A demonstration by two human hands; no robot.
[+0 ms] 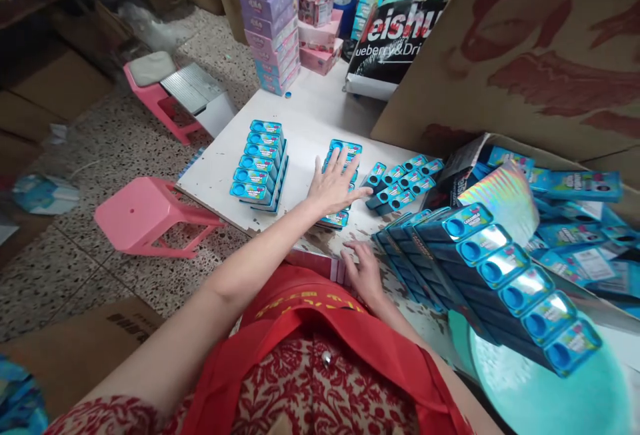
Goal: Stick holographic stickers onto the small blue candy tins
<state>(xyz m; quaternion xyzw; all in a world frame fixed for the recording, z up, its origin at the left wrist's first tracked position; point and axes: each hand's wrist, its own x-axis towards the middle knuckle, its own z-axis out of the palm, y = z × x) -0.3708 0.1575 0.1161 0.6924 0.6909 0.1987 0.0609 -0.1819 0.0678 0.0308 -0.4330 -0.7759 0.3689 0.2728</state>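
My left hand (331, 187) is spread flat over a short row of small blue boxes (347, 146) on the white table, its fingers apart and hiding most of the row. Close to my body, my right hand (365, 271) rests at the table's near edge with loosely bent, parted fingers; nothing shows in it. Left of my left hand stands a stacked row of blue boxes (254, 176) with round windows. To its right sits a cluster of smaller blue boxes (400, 182). Beyond my right hand, a tall stack of blue boxes (505, 268) leans at the right.
An open carton (487, 145) holds many loose blue packs at the right, above a turquoise basin (550, 388). Purple and pink boxes (267, 18) are piled at the table's far corner. A pink stool (135, 215) stands left of the white table (305, 105).
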